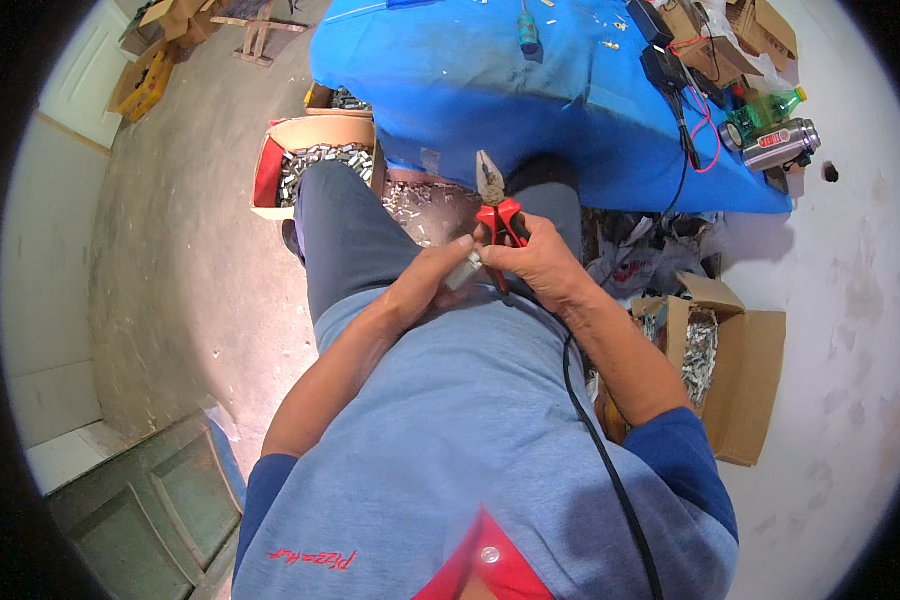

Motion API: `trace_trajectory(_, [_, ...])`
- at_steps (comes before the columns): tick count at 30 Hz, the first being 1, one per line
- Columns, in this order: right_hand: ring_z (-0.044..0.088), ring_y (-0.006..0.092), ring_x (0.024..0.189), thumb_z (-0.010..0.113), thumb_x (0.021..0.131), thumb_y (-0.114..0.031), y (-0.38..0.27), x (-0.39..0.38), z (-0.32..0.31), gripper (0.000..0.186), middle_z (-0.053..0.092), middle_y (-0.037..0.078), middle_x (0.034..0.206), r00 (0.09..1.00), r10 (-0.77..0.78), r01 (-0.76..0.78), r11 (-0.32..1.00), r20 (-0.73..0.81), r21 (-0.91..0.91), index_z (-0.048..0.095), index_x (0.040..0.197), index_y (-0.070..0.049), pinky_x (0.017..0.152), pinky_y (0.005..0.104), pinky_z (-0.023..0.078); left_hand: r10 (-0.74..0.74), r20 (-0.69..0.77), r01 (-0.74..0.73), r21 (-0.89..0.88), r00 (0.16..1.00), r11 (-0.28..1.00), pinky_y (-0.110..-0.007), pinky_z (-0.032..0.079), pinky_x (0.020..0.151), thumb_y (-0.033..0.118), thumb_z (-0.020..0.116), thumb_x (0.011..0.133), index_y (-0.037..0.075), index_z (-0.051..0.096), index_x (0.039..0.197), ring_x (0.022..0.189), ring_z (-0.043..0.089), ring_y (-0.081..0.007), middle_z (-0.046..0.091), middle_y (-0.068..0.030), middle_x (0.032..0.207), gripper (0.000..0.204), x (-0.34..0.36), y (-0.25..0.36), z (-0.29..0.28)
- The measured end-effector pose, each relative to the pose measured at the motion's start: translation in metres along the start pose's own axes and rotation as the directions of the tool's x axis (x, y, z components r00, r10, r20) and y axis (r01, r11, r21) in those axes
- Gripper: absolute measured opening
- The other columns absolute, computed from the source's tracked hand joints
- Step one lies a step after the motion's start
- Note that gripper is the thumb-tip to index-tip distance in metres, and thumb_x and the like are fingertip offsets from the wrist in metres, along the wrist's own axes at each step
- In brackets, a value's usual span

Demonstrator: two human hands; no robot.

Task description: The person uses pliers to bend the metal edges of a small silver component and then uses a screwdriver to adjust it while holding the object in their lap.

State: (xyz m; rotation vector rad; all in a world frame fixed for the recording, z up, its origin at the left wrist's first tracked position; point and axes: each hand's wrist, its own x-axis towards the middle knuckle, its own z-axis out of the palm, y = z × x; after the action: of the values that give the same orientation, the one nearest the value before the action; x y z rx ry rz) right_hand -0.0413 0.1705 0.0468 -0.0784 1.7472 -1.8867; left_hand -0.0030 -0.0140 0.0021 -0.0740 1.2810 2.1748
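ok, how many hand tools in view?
2: pliers in the right hand, jaws pointing away from the wearer, and a screwdriver on the blue cloth. Others may be hidden in the clutter.

- 1 left hand (pixel 430 275)
- 1 right hand (pixel 542 262)
- 1 pair of pliers (pixel 497 213)
- 1 screwdriver (pixel 528 36)
- 2 black adapters (pixel 662 67)
- 1 green bottle (pixel 776 105)
- 1 metal flask (pixel 778 146)
- 1 blue-covered table (pixel 450 65)

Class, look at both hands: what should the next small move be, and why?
Probably, the right hand should turn the head of the red-handled pliers toward the silvery piece in the left hand: the head points away from the body, toward the blue-covered table, while the piece sits close beside the handles.
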Motion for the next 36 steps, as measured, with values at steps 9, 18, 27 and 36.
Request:
trace_trajectory(9, [0.061,0.012,0.086,0.07,0.079,-0.007,0.0,0.005,0.002,0.032,0.066,0.005,0.096,0.997,0.075,-0.075,0.995,0.006,-0.062,0.064,0.11,0.0,0.078,0.0271,0.05,0.012,0.014,-0.011,-0.014,1.0,1.0,-0.02,0.028,0.045,0.047,0.047,0.101,0.006,0.06,0.095,0.057,0.043,-0.0059,0.054,0.0008,0.073,0.043,0.002,-0.003,-0.008])
trace_trajectory(18, [0.062,0.0128,0.083,0.071,0.079,-0.007,0.005,0.011,-0.003,0.031,0.066,0.006,0.094,0.989,0.14,-0.139,0.99,0.039,-0.032,0.064,0.108,0.0,0.075,0.0276,0.051,-0.036,-0.039,0.038,0.059,0.999,0.998,-0.021,0.027,0.043,0.045,0.049,0.101,0.006,0.06,0.092,0.052,0.04,-0.0057,0.052,0.0006,0.067,0.042,0.004,-0.004,-0.008])
trace_trajectory(27, [0.063,0.0126,0.08,0.067,0.082,-0.009,0.006,0.013,0.001,0.028,0.067,0.006,0.094,0.985,0.172,-0.172,0.985,0.001,0.015,0.063,0.108,-0.001,0.072,0.0263,0.051,0.028,-0.192,-0.014,0.072,0.981,0.997,-0.023,0.025,0.042,0.046,0.047,0.102,0.007,0.061,0.078,0.048,0.039,-0.007,0.05,0.0005,0.061,0.049,0.002,0.0,-0.001])
trace_trajectory(36, [0.069,0.0228,0.09,0.061,0.081,-0.006,-0.011,-0.021,-0.033,0.051,0.066,0.016,0.105,0.96,0.182,-0.241,0.926,0.214,0.292,0.048,0.13,0.002,0.047,0.0212,0.047,0.098,-0.23,-0.083,0.073,0.968,0.994,-0.024,0.025,0.044,0.047,0.047,0.102,0.01,0.052,0.068,0.048,0.036,-0.0082,0.045,0.0006,0.058,0.05,0.005,-0.011,-0.013])
